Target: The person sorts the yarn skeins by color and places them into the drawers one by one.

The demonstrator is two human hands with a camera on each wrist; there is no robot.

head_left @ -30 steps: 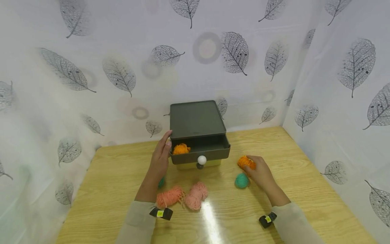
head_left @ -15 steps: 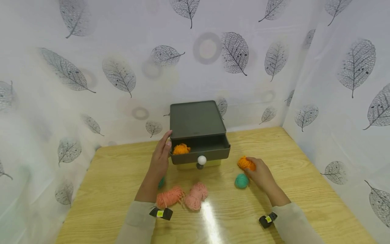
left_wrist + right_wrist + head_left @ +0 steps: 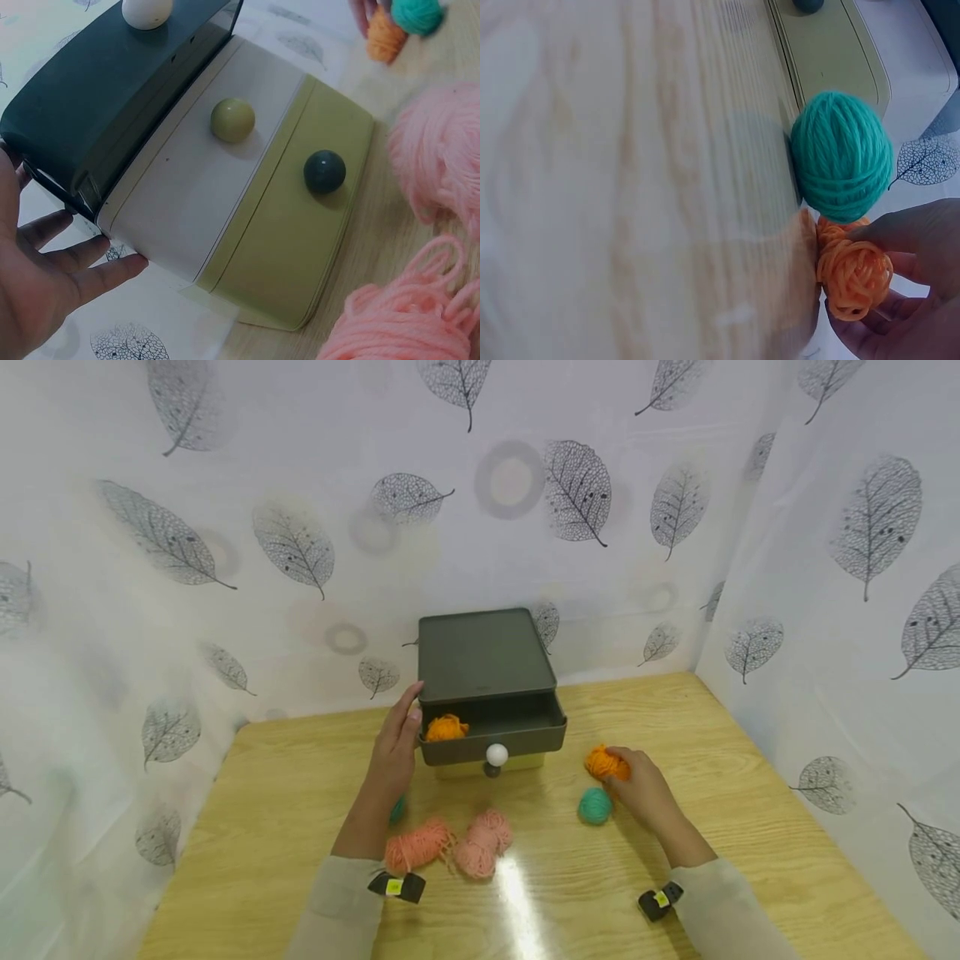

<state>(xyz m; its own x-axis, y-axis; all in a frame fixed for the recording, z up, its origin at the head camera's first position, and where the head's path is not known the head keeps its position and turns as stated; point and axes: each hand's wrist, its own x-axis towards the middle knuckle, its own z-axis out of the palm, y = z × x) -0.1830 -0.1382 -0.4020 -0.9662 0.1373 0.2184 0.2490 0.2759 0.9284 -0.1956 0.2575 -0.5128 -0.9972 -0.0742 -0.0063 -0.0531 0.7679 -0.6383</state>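
Observation:
A small drawer unit [image 3: 483,652] stands at the back of the table, its dark top drawer [image 3: 525,747] pulled out. A bundle of orange yarn [image 3: 447,727] lies in that drawer's left end. My left hand [image 3: 393,745] rests against the unit's left side with extended fingers; the left wrist view shows them spread beside the dark drawer and white middle drawer [image 3: 187,165]. To the right of the unit, my right hand [image 3: 641,785] holds a second orange yarn bundle [image 3: 855,274] between thumb and fingers, down on the table. A green yarn ball [image 3: 841,157] sits right beside it.
Two pink yarn skeins [image 3: 420,845] lie on the table [image 3: 570,893] in front of the unit. Another green yarn ball [image 3: 397,808] is partly hidden behind the left forearm. Leaf-patterned sheets [image 3: 465,560] enclose the back and sides.
My right hand has shifted very slightly at the orange yarn bundle. The left hand and the pulled-out drawer stay where they were.

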